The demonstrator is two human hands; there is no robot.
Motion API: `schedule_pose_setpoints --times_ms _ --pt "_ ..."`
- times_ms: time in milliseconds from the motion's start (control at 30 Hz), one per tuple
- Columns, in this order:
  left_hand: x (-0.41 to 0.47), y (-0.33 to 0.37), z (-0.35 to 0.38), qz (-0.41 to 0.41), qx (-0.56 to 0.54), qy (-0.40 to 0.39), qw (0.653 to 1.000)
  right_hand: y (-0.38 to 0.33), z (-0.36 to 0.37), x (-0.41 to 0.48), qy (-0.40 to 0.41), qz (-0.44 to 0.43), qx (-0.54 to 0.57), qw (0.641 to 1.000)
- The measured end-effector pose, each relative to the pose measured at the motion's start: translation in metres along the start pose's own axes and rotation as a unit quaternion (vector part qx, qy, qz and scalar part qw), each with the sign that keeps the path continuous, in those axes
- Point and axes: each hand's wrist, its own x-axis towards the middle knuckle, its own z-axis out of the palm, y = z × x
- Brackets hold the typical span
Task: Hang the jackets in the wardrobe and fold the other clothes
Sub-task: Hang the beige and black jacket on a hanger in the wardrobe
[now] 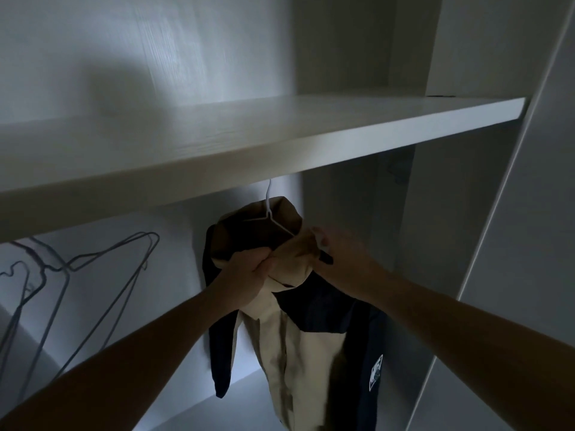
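A beige and navy jacket [298, 343] hangs on a white hanger [270, 216] inside the white wardrobe, just under the shelf [280, 141]. The hanger's hook goes up behind the shelf edge, where the rail is hidden. My left hand [249, 278] grips a bunch of beige fabric at the collar. My right hand [345, 259] holds the jacket's right shoulder, fingers curled round the cloth near a small white tag.
Several empty wire hangers [93, 265] hang at the left of the same compartment. A vertical wardrobe panel [485, 244] stands close on the right. The wardrobe floor [236, 399] shows below the jacket. The interior is dim.
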Motion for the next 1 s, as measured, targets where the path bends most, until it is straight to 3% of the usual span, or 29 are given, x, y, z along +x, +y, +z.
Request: schedule_pose_setpoints --times_ms 100,200,467,633,900,1000 --pt "0.005 0.005 -0.006 -0.032 -0.009 -0.052 0.998 0.018 0.003 -0.019 -0.069 0.075 -0.073 0.992" --pt "0.018 0.021 0.0 -0.06 -0.022 -0.12 0.991 0.023 0.012 -0.04 -0.124 0.103 -0.068 0.985" --pt "0.025 0.037 -0.005 -0.143 -0.144 0.042 0.978 0.018 0.035 -0.079 -0.176 0.13 -0.069 0.973" --pt "0.014 0.043 -0.012 -0.057 -0.106 0.145 0.982 0.014 0.04 -0.084 -0.187 0.158 -0.057 0.968" --pt "-0.028 0.036 -0.011 -0.062 -0.103 0.152 0.981 0.011 0.042 -0.094 -0.177 0.156 -0.09 0.968" --pt "-0.047 0.054 -0.007 -0.057 -0.068 0.139 0.986 0.001 0.032 -0.105 -0.146 0.162 -0.039 0.975"
